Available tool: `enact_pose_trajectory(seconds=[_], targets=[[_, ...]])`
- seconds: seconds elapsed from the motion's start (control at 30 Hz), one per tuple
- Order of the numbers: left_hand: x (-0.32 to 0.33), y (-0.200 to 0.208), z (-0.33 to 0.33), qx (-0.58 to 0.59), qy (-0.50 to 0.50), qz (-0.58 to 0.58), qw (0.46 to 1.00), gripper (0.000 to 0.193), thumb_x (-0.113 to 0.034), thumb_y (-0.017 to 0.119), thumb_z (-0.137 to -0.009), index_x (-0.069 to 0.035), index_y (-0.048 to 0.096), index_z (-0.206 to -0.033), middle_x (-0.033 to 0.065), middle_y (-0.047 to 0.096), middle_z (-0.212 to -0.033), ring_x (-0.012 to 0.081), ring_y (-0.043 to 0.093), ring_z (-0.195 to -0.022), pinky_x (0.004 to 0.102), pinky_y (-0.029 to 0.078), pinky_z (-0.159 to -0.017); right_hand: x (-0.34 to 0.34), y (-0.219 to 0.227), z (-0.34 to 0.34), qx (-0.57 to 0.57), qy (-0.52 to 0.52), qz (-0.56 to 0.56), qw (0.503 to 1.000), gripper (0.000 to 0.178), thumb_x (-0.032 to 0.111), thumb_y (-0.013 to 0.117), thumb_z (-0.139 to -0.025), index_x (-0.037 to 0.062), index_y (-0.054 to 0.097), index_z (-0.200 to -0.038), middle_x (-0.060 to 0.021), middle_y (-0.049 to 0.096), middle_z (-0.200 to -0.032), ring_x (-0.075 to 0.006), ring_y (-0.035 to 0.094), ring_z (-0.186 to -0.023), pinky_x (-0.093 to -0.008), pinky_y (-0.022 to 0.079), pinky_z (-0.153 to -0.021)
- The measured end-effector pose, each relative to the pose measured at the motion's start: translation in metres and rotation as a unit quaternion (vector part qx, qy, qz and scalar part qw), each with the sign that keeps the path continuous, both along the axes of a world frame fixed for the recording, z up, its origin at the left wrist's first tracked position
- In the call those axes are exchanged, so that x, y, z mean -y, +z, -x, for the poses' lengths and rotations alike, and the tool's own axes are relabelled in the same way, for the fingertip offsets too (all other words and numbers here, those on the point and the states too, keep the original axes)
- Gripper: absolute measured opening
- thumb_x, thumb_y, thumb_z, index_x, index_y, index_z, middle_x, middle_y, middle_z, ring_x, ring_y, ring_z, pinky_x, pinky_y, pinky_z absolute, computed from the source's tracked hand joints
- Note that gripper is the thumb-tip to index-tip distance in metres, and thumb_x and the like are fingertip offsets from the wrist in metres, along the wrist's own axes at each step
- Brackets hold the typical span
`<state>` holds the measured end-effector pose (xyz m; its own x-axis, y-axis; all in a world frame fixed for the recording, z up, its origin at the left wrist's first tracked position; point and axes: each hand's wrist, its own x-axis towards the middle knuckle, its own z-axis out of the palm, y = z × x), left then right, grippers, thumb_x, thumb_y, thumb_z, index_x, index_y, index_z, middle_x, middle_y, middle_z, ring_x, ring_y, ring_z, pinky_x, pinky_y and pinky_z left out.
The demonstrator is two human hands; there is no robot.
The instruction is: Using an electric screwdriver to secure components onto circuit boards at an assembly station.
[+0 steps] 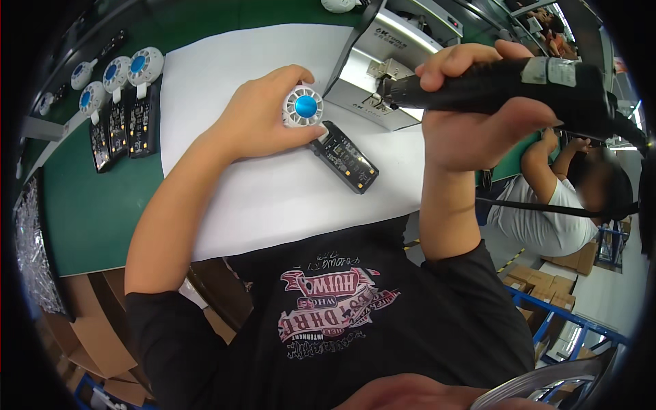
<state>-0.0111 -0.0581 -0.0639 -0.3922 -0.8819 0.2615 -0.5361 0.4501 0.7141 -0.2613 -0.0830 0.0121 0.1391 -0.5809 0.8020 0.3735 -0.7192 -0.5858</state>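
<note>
My left hand (254,115) is wrapped round the white, round fan head (305,107) with a blue centre. From the fan head a black handle (347,158) runs down to the right, its inner circuit board uncovered and facing up. My right hand (459,126) grips a black electric screwdriver (495,87) that lies nearly level. Its narrow end points left, at the front of a silver metal screw feeder (359,72). Whether the bit touches a screw there is too small to tell.
On the left, several similar fans (143,116) lie on the green bench (109,212). White sheeting (253,55) covers its middle. A dark cable (560,207) crosses at the right, where another person (543,215) sits. Cardboard boxes (102,328) stand below the bench's left edge.
</note>
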Motion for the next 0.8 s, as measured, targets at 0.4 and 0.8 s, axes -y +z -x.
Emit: enact_pose_trajectory(seconds=[0.4, 0.8], targets=[[0.009, -0.007, -0.006, 0.031, -0.029, 0.002, 0.999, 0.048, -0.029, 0.082, -0.071, -0.008, 0.061, -0.109, 0.0123, 0.069, -0.093, 0.0325, 0.067, -0.086, 0.0385, 0.053, -0.077, -0.028, -0.022, -0.020, 0.013, 0.121, -0.117, 0.986, 0.091, 0.080, 0.035, -0.094, 0.0047, 0.038, -0.145, -0.0126, 0.063, -0.096, -0.0229, 0.060, -0.071, -0.0425, 0.051, -0.068], [0.007, -0.008, -0.008, 0.026, -0.030, 0.009, 0.999, 0.048, -0.029, 0.082, -0.071, -0.008, 0.061, -0.109, 0.0127, 0.068, -0.092, 0.0329, 0.067, -0.084, 0.0382, 0.053, -0.075, -0.030, -0.028, -0.027, -0.010, 0.095, -0.091, 0.991, 0.090, 0.080, 0.035, -0.094, 0.0065, 0.037, -0.146, -0.0124, 0.062, -0.096, -0.0226, 0.060, -0.071, -0.0420, 0.053, -0.070]])
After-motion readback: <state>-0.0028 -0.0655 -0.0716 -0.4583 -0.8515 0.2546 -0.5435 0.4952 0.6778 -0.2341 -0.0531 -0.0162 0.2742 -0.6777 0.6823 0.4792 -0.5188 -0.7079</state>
